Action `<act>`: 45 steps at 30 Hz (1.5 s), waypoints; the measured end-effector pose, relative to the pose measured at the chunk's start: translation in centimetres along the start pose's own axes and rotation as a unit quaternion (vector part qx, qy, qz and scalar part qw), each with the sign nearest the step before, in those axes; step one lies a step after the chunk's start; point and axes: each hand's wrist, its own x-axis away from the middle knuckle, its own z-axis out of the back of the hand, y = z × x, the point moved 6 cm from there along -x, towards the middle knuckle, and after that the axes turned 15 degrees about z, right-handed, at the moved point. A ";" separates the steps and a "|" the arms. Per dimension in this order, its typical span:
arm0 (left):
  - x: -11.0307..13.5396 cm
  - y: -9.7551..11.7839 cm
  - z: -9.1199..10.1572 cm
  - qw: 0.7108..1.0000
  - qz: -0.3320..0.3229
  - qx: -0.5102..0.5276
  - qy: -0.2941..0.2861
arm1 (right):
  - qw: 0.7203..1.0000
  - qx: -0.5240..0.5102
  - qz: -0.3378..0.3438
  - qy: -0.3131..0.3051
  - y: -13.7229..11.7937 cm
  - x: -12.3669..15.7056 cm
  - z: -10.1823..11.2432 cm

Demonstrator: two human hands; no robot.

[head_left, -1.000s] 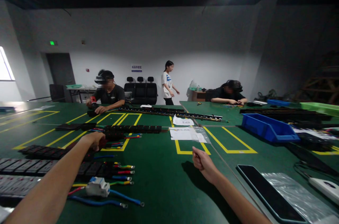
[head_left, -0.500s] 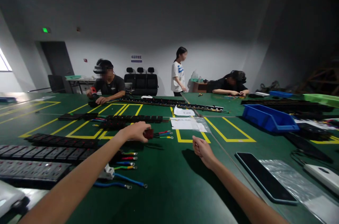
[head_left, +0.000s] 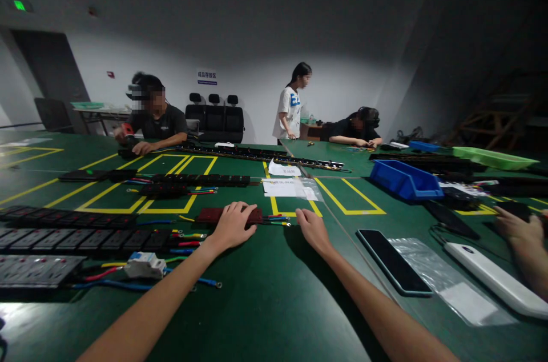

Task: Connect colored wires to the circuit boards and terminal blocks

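My left hand rests over a dark red power strip lying on the green table, fingers bent around its right part. Red, blue and yellow-green wires with ring terminals come out of its right end. Just right of those terminals, my right hand hovers low with curled fingers and nothing visible in them. Left of my left arm lie a black socket strip, a grey socket strip and a white breaker on coloured wires.
A phone, a plastic bag and a white device lie to the right. Beyond are a blue bin and papers. Another person's hand is at the right edge. People are across the table.
The dark red strip, gripped above the table before, now lies along it under my left hand. The view has turned slightly right, and another person's hand has appeared at the right edge.
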 end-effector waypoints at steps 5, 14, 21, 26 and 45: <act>0.6 -0.2 -0.6 1.000 -0.016 -0.009 0.022 | 0.999 0.024 -0.009 -0.029 -0.2 0.0 -0.2; 1.1 0.6 0.1 0.997 -0.058 -0.024 0.049 | 1.000 0.006 -0.018 -0.010 0.3 0.0 -0.3; 1.3 1.2 0.5 0.993 -0.047 -0.043 0.099 | 0.998 -0.057 -0.015 0.011 0.5 -0.1 -0.1; 1.3 1.4 0.5 0.993 -0.048 -0.056 0.094 | 0.997 -0.067 -0.041 -0.019 0.7 0.1 -0.3; 1.3 1.7 0.5 0.992 -0.071 -0.051 0.092 | 0.980 -0.199 0.024 0.003 0.2 -0.6 -0.7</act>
